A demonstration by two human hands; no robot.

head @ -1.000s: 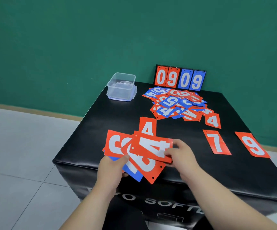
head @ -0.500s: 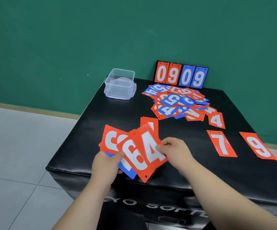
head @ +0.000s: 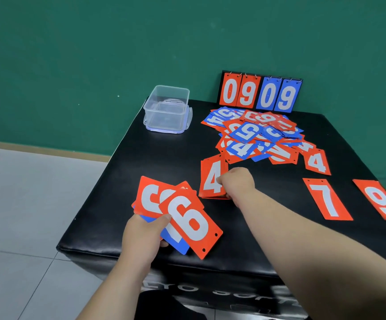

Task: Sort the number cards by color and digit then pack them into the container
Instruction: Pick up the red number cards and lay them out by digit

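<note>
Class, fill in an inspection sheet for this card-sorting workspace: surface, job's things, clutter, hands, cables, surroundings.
Surface: black padded table, cards spread over it.
Job's things: clear container, no cards inside, far left; mixed pile of red and blue cards at the back; red 7, red 9 and second red 4 lying singly at right.
Clutter: flip scoreboard reading 0909, far edge.
Hands: left hand grips a fan of cards, red 6 on top; right hand pinches the red 4 card.
Cables: nothing seen.
Surroundings: green wall, grey tiled floor.
</note>
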